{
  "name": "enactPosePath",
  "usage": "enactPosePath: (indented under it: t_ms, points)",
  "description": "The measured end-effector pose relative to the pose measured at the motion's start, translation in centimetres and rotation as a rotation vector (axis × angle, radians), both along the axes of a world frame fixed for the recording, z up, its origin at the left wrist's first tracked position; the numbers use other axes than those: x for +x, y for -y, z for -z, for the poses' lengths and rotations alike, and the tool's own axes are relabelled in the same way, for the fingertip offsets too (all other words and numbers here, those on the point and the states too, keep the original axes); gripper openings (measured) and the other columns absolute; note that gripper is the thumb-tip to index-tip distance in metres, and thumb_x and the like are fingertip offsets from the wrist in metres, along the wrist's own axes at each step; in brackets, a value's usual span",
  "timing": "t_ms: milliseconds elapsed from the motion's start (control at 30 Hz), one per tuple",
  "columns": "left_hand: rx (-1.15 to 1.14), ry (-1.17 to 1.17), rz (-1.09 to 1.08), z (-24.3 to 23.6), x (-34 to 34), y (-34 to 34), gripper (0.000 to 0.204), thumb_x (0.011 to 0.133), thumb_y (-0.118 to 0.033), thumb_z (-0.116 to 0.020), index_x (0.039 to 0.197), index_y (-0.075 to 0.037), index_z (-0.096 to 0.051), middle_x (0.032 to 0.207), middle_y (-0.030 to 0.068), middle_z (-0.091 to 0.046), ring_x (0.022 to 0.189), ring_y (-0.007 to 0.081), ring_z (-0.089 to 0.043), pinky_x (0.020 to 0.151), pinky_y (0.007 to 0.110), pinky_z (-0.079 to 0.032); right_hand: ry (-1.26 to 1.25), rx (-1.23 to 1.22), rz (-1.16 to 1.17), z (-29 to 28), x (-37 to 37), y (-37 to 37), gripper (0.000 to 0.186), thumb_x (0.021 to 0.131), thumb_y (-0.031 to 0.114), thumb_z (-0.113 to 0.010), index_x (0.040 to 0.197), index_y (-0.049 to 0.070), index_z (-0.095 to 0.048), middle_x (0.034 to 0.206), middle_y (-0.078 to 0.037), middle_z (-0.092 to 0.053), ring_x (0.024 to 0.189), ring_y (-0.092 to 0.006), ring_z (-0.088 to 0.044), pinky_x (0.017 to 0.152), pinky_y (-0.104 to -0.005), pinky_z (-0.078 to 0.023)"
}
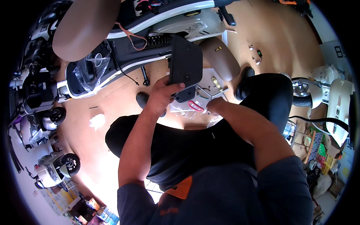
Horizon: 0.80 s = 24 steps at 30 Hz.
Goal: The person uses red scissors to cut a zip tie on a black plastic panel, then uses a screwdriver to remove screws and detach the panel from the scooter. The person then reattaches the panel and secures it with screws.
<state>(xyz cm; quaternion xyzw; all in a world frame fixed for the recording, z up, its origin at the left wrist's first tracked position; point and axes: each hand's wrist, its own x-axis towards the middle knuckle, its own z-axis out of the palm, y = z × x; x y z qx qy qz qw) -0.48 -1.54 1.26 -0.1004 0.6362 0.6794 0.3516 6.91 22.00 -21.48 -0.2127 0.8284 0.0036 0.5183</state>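
Observation:
My left hand (163,93) is closed on the lower edge of a black plastic panel with rounded corners (186,62), its thumb lying across the face. The panel is raised in front of a partly stripped electric scooter (123,62). My right hand (215,106) reaches down to the right of the panel, low over a clear plastic sheet (178,111) on the floor. Its fingers are mostly hidden behind the hand. Near it lie a red-handled tool (194,105), a metal wrench-like tool (204,91) and a small brass-coloured part (216,82).
A brown seat (86,28) stands out over the scooter's left part; another brown pad (221,60) is at its right. Clear film (93,69) lies on the footboard. More scooters (54,168) line the left. A small wired part (258,54) lies on the floor.

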Motion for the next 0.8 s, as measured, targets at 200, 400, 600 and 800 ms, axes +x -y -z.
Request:
enactPosePath:
  t_ms: [200,400,600,800]
  points:
    - [-0.316,0.025,0.24,-0.9,-0.3,0.2,0.043,0.086,-0.022,-0.076,0.121,0.003,-0.073,0.102,0.0096,-0.075,0.09,0.0193,-0.067,0.088,0.031,-0.049,0.051,0.002,-0.119,0.9,-0.4,0.3,0.032,0.094,0.026,-0.064,0.12,0.014,-0.077,0.123,-0.013,-0.075,0.114,-0.0332,-0.072,0.09,-0.0474,-0.058]
    - [-0.356,0.01,0.407,2.8,-0.8,1.5,0.039,0.086,-0.023,-0.075,0.119,-0.003,-0.074,0.09,0.0048,-0.067,0.083,0.0179,-0.056,0.078,0.034,-0.043,-0.513,-0.389,0.549,-2.0,-6.9,-2.2,0.032,0.095,0.02,-0.056,0.121,0.009,-0.071,0.112,-0.02,-0.076,0.1,-0.0328,-0.076,0.088,-0.0467,-0.058]
    - [-0.445,0.131,0.476,3.2,-1.5,2.6,0.037,0.083,-0.027,-0.077,0.115,-0.008,-0.075,0.083,0.002,-0.06,0.076,0.0143,-0.05,0.067,0.033,-0.04,0.575,-1.0,1.508,-10.5,-10.6,-1.1,0.041,0.103,0.022,-0.065,0.142,0.011,-0.056,0.128,-0.006,-0.066,0.112,-0.0217,-0.068,0.094,-0.0436,-0.058]
    - [-0.485,0.071,-0.076,8.3,-4.6,3.6,0.037,0.088,-0.042,-0.074,0.106,-0.01,-0.073,0.07,-0.0019,-0.046,0.065,0.0127,-0.04,0.061,0.032,-0.034,0.284,-1.07,1.547,-6.8,-13.6,-0.2,0.05,0.103,0.026,-0.071,0.143,0.007,-0.049,0.123,-0.009,-0.068,0.109,-0.0211,-0.069,0.091,-0.0402,-0.062]
